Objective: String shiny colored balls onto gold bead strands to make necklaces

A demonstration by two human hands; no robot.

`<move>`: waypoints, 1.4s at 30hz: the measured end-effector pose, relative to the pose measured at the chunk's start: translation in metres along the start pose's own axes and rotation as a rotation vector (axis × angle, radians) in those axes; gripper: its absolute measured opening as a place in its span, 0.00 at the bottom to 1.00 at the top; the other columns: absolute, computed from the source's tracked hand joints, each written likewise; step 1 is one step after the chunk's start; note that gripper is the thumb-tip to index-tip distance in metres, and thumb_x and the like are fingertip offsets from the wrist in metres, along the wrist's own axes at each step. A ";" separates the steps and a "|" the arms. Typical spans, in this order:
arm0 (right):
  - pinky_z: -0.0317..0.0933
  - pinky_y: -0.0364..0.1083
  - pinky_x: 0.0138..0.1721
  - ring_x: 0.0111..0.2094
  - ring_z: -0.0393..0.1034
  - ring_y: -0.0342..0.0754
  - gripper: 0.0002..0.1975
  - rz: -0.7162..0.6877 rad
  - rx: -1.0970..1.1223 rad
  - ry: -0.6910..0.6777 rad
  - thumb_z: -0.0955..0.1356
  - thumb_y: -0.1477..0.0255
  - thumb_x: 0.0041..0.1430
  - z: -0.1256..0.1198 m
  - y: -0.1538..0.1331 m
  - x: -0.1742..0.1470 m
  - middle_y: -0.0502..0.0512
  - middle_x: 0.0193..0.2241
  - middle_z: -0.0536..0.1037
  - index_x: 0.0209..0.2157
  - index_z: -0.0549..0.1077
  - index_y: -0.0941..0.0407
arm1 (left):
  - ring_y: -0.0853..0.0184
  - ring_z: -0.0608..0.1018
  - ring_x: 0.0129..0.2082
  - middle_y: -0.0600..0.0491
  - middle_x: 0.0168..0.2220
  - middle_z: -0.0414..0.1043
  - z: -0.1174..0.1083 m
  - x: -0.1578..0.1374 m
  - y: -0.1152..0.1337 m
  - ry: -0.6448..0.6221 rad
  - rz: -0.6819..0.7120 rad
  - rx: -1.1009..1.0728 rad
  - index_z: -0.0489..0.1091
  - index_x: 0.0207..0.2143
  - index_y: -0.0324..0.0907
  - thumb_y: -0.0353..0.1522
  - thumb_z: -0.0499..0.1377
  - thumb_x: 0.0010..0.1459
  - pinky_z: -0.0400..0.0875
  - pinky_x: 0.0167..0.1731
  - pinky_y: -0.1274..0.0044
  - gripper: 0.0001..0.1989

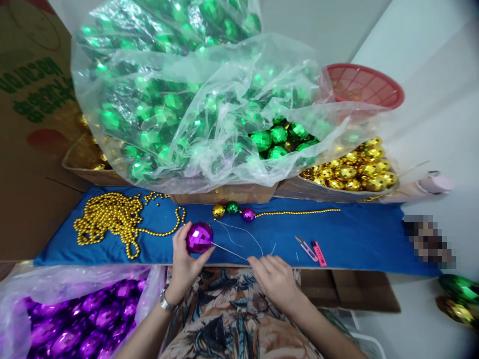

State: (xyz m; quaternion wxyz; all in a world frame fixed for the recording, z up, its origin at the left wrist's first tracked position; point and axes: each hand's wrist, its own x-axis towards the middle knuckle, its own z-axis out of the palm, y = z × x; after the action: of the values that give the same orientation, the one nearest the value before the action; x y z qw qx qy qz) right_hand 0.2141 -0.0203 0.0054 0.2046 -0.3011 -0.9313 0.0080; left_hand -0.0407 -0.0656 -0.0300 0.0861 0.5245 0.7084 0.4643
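A large purple faceted ball (199, 238) sits in the fingers of my left hand (184, 259), which is closed around its left side. My right hand (275, 279) is pinched shut on a thin pale strand (230, 251) that runs straight from the ball. Whether that strand is a needle or taut thread, I cannot tell. Loose white thread curls on the blue cloth just beyond my hands. Behind it lies a string with a gold ball (218, 211), a green ball (232, 207) and a purple ball (248, 214), joined to a gold bead chain (299, 213).
Gold bead strands (108, 219) are heaped on the left of the blue cloth (359, 239). Pink thread snips (307, 249) and a pink cutter (319, 254) lie right. Bagged green balls (164, 109), gold balls (348, 172) and a red basket (364, 85) stand behind. Purple balls (86, 319) fill a bag lower left.
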 end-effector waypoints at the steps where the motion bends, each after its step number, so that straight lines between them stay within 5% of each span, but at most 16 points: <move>1: 0.51 0.47 0.30 0.26 0.65 0.47 0.09 -0.013 -0.028 0.003 0.61 0.78 0.65 0.001 -0.002 0.001 0.51 0.22 0.72 0.42 0.72 0.59 | 0.51 0.64 0.59 0.41 0.58 0.60 0.001 -0.002 0.002 -0.015 0.032 -0.018 0.56 0.61 0.43 0.38 0.69 0.46 0.59 0.59 0.58 0.42; 4: 0.51 0.47 0.30 0.26 0.66 0.47 0.08 -0.015 -0.032 -0.004 0.62 0.78 0.65 0.008 -0.007 0.007 0.51 0.23 0.72 0.41 0.72 0.59 | 0.52 0.59 0.63 0.43 0.63 0.54 0.002 -0.009 0.010 -0.165 0.007 -0.206 0.56 0.61 0.47 0.35 0.67 0.50 0.56 0.61 0.58 0.38; 9: 0.51 0.46 0.29 0.25 0.66 0.46 0.09 0.042 0.035 0.003 0.61 0.78 0.64 0.018 -0.010 0.011 0.50 0.21 0.72 0.39 0.72 0.58 | 0.55 0.65 0.60 0.46 0.61 0.62 0.001 -0.015 0.022 -0.253 -0.394 -0.678 0.64 0.57 0.48 0.38 0.59 0.59 0.60 0.59 0.63 0.23; 14: 0.57 0.44 0.33 0.28 0.70 0.45 0.10 0.116 0.279 -0.023 0.59 0.76 0.67 0.021 -0.007 0.008 0.51 0.26 0.76 0.38 0.71 0.56 | 0.55 0.68 0.58 0.47 0.61 0.62 0.001 -0.004 0.033 -0.234 -0.613 -1.028 0.58 0.61 0.51 0.37 0.64 0.54 0.68 0.53 0.68 0.33; 20: 0.63 0.42 0.38 0.36 0.74 0.45 0.10 0.232 0.553 -0.009 0.58 0.75 0.68 0.027 -0.001 0.004 0.53 0.35 0.79 0.41 0.70 0.54 | 0.54 0.68 0.58 0.44 0.60 0.62 0.003 -0.001 0.039 -0.275 -0.509 -1.011 0.58 0.61 0.48 0.34 0.68 0.48 0.68 0.53 0.69 0.39; 28: 0.66 0.41 0.36 0.35 0.74 0.45 0.10 0.300 0.702 0.006 0.58 0.73 0.68 0.024 -0.002 0.005 0.53 0.33 0.78 0.40 0.70 0.54 | 0.51 0.69 0.57 0.41 0.59 0.64 0.003 -0.002 0.043 -0.247 -0.445 -0.913 0.60 0.59 0.45 0.39 0.69 0.46 0.70 0.53 0.64 0.39; 42: 0.67 0.42 0.38 0.35 0.75 0.45 0.10 0.283 0.630 0.034 0.58 0.74 0.68 0.027 -0.003 0.000 0.54 0.34 0.79 0.41 0.71 0.55 | 0.53 0.72 0.55 0.39 0.56 0.68 0.008 -0.008 0.044 -0.112 -0.336 -0.816 0.65 0.47 0.42 0.31 0.68 0.47 0.71 0.51 0.64 0.25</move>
State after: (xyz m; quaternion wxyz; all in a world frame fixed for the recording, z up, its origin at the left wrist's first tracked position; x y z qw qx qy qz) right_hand 0.2017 -0.0195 -0.0193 0.2996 -0.3496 -0.8286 0.3183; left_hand -0.0028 -0.0670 -0.0044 0.3987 0.3496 0.5370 0.6561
